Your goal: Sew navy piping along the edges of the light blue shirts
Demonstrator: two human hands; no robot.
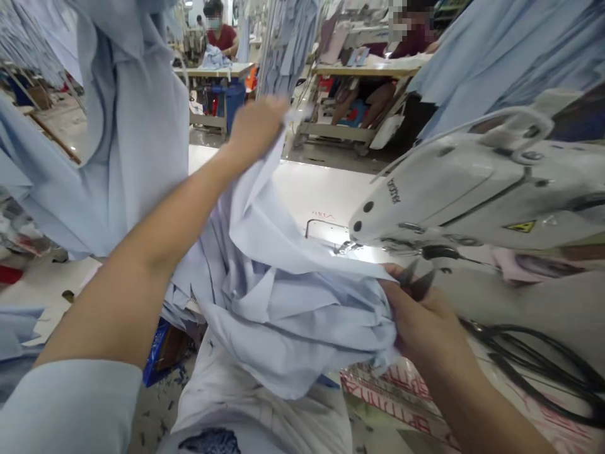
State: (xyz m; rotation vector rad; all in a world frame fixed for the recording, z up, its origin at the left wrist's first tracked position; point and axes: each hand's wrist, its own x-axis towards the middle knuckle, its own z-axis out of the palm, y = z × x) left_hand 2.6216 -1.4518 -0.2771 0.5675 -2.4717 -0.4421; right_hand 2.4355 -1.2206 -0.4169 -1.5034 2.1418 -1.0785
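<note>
A pale blue shirt [278, 315] hung bunched between the two hands, its cloth drawn up to the left hand [255, 129], whose fingers were closed in a narrow pinch on a gathered fold near the top edge. The right hand [423, 321] was closed low on the bunched cloth and held small thread snips [414, 282], their blades slightly parted and right at the shirt's edge, though the hand hid how they were seated. Just beyond the right hand stood the white sewing machine head [449, 189], with a black cable [534, 366] lying below and to the right of that hand. More blue shirts [127, 139] hung beyond the left hand, close to the raised arm. The greatest risk lay at the snips: with their points so near the cloth, a tug from the left hand or a shift in the folds could let them nick the shirt instead of a thread. The loose cloth between the hands could also snag on the machine's underside, while the cable could catch the right wrist or a trailing fold and jerk the blades sideways.
</note>
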